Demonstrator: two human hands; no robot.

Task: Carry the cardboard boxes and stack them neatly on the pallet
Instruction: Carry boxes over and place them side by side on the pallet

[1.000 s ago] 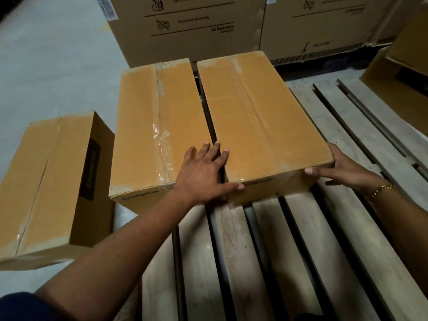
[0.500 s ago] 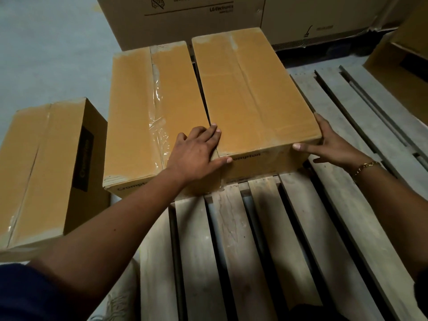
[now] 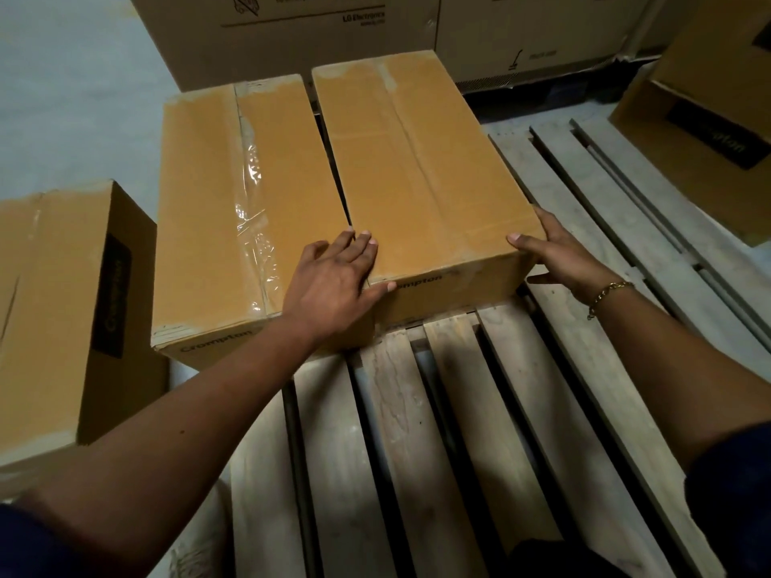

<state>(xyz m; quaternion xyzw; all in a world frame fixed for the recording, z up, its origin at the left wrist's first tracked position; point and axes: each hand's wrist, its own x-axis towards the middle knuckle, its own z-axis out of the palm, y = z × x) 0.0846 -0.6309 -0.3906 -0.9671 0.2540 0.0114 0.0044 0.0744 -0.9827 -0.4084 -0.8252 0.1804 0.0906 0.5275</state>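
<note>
Two long brown cardboard boxes lie side by side on the wooden pallet (image 3: 454,431). The right box (image 3: 421,168) has my hands at its two near corners. My left hand (image 3: 333,281) lies over its near left corner, fingers straight on top and the thumb along the front face. My right hand (image 3: 559,252) presses flat against its near right corner, fingers straight. The left box (image 3: 212,210) has loose clear tape along its top seam and touches the right box near my left hand.
A third brown box (image 3: 54,310) stands on the floor left of the pallet. Another box (image 3: 705,131) sits at the right edge. Large printed cartons (image 3: 292,31) line the back. Bare pallet slats lie in front and to the right.
The right box has slid away from me along the pallet, its near end now closer to level with the left box. Both hands stayed on its near corners.
</note>
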